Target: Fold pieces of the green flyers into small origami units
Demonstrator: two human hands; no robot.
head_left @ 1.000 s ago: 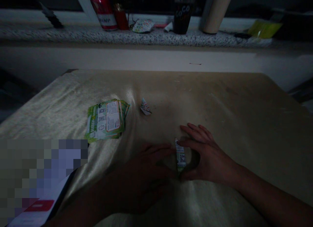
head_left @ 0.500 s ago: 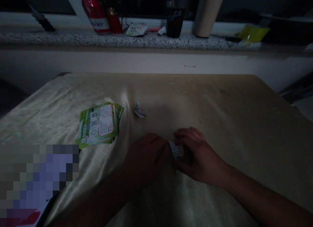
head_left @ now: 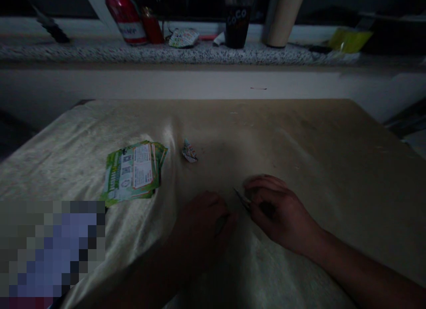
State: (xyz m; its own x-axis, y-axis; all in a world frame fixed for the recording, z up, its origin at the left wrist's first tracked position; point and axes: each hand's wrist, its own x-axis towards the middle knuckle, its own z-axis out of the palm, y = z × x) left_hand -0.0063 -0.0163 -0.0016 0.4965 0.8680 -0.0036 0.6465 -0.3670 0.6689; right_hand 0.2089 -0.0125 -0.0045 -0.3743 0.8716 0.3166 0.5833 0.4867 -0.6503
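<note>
Left hand [head_left: 208,220] is held low over the table cover [head_left: 299,136], fingers curled; whether anything is gripped cannot be told, too dark. Just right of it, apart from it, a slim folded paper [head_left: 242,199] is pinched, seen nearly edge-on, between thumb and fingers of the right hand [head_left: 279,207]. For clean handling, the paper is best pinched lightly, its edges kept lined up and any crease pressed flat against the table; the loose tip is probably easily bent.

Around, left to right: a pixelated area at the corner, contents not readable; red can [head_left: 128,23] on the sill; green card stack [head_left: 129,174]; small folded paper piece [head_left: 189,152], beyond the hands; dark cup [head_left: 237,29]; tube [head_left: 286,21]; yellow packet [head_left: 351,40]. Work is hindered mainly by dim light and shadow.
</note>
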